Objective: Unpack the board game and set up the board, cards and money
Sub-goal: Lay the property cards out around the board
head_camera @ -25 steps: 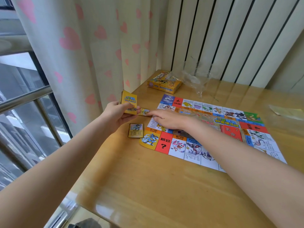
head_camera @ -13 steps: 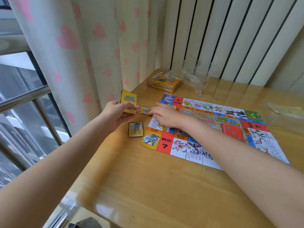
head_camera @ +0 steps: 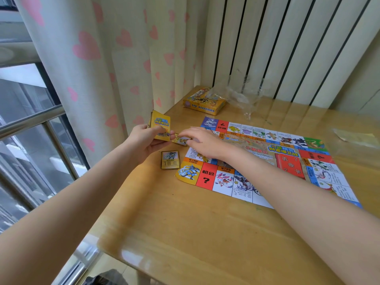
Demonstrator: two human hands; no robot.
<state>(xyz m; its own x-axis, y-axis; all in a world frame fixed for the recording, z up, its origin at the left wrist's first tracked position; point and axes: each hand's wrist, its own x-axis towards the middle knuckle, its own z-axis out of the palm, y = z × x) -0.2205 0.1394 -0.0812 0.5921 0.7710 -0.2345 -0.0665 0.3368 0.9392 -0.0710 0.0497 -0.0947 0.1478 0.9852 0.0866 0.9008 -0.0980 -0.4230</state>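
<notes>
Board (head_camera: 265, 161) already unfolded flat on table (head_camera: 185, 233), right of centre. Game box (head_camera: 203, 102) at far edge by curtain (head_camera: 123, 58), crumpled clear wrap (head_camera: 240, 95) just beside it. No money visible anywhere, maybe inside box; can't tell.

Left hand (head_camera: 147, 140) curled round yellow card deck (head_camera: 160, 125), held upright off the table, thumb across the front. Right hand (head_camera: 202, 141) reaching left over board's corner, fingers bent down onto a single card (head_camera: 182, 139) between deck & board; looks like a pinch, but fingertips partly hidden so grip not fully certain. Small face-up card stack (head_camera: 170, 160) lying on table just left of board's near-left corner, apart from both hands.

Step in hand, prob.: dealing cards off deck into piles beside board.

Risks from here:
- Table edge & curtain close on left; card slid too far could drop off that side.
- Glossy tabletop, so cards apt to skid, stack apt to fan out if nudged.
- Right forearm lies across board; dragging it back could shift or crease the thin sheet.
- Loose hold on deck while thumbing off cards, so several could slip at once.
</notes>
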